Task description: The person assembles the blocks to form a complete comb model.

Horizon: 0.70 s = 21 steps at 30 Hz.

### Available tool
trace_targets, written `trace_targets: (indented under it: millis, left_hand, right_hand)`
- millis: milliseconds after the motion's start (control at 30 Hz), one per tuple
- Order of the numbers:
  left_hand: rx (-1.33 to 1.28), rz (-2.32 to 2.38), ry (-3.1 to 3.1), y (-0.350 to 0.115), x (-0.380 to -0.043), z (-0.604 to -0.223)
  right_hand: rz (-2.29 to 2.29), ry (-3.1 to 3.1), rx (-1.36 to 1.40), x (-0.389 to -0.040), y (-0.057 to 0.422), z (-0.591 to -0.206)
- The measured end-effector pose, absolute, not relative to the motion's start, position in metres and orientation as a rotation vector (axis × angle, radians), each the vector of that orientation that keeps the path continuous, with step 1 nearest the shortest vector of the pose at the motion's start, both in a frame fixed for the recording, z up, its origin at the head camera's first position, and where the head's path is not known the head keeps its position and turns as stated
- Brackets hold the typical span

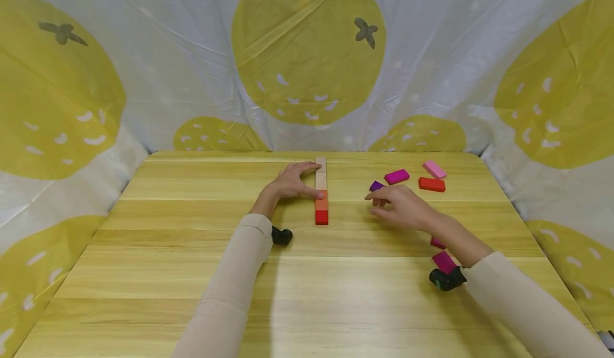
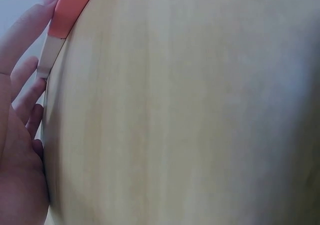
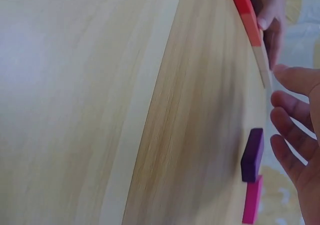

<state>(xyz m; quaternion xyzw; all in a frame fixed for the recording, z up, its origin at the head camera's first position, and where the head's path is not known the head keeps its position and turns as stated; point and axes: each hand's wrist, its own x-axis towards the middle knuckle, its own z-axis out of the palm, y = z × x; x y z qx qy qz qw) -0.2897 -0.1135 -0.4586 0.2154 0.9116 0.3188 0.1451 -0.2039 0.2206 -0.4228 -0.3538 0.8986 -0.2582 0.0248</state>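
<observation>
A straight row of small blocks runs away from the person at mid-table: a red block [image 1: 322, 218], an orange block [image 1: 322, 203], then two pale wooden blocks [image 1: 321, 180]. My left hand [image 1: 291, 181] lies at the row's left side, thumb on the orange block and fingertips beside the pale ones. In the left wrist view its fingers [image 2: 22, 77] are loosely extended along the row. My right hand [image 1: 403, 207], fingers apart and relaxed, hovers just nearer than a purple block [image 1: 376, 186]. Nothing lies between its fingers in the right wrist view, where the purple block [image 3: 252, 155] shows whole.
Behind the right hand lie a magenta block [image 1: 396, 177], another red block [image 1: 431, 184] and a pink block [image 1: 434, 169]. Below the right forearm are a dark pink block [image 1: 437, 242] and a second magenta block [image 1: 444, 262]. A fruit-print cloth [image 1: 192, 81] hangs behind the wooden table [image 1: 192, 283].
</observation>
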Motion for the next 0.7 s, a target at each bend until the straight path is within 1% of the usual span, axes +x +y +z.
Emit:
trace_targets:
  millis: [333, 500, 700]
  left_hand:
    - [0.655, 0.925, 2.626, -0.113, -0.289, -0.46]
    - [0.756, 0.979, 2.599, -0.117, -0.282, -0.463]
    - [0.889, 1.035, 2.559, -0.122, -0.266, -0.458]
  right_hand:
    - [-0.822, 2.874, -1.045, -0.197, 0.26, -0.427]
    - [-0.838, 2.911, -1.026, -0.191, 0.283, -0.428]
    - [-0.856, 2.936, -0.918, -0.185, 0.307, -0.427]
